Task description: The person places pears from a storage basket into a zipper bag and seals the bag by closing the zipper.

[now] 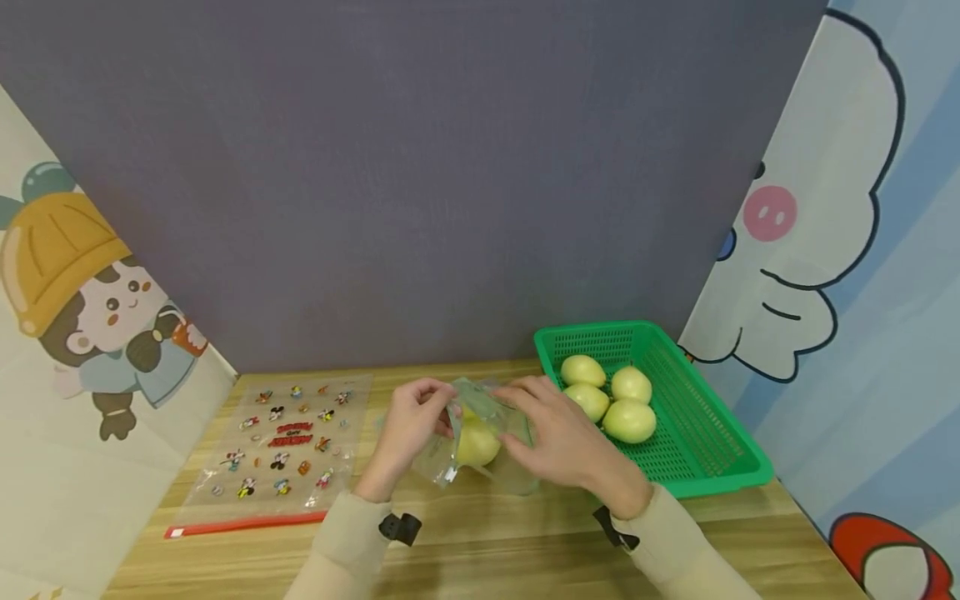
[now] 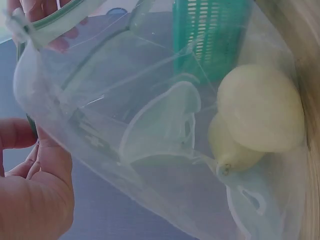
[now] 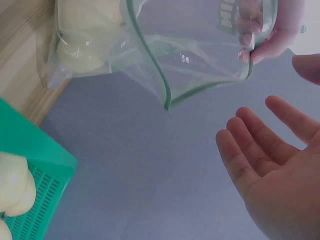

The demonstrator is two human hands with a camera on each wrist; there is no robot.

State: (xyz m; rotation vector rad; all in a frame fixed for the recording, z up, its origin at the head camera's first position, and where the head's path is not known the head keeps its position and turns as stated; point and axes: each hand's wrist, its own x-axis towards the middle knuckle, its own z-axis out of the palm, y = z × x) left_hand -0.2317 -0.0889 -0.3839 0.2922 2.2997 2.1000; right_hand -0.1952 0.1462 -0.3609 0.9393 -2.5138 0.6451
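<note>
Pinched between the thumb and fingers of the left hand (image 1: 415, 414) is the rim of a clear bag (image 3: 200, 62); the right hand (image 3: 280, 170) grips nothing, its fingers extended and slightly apart, the thumb held away from them. The bag stands on the wooden table (image 1: 510, 554), between the two hands and to the left of a green basket (image 1: 701, 437). Both wrist views show two pale yellow fruits (image 2: 260, 107) near the bottom of the bag, one partly overlapping the other, whereas the head view shows clearly only one. The right wrist view alone reveals the green-edged mouth gaping, with the right palm facing the camera and apart from the rim; from the head, the back of that hand overlaps the bag, and contact cannot be judged. The left wrist view shows the basket through the film. Only the head view gives the basket's whole contents, four fruits (image 1: 630, 421) clustered at its left side, and a second, flat bag (image 1: 206, 496) printed with cartoon figures, its red strip (image 1: 247, 525) nearest the person. Both forearms slant inward from below, sleeves (image 1: 341, 533) reaching toward the wrists, the left fingers curled, the right hand arched.
</note>
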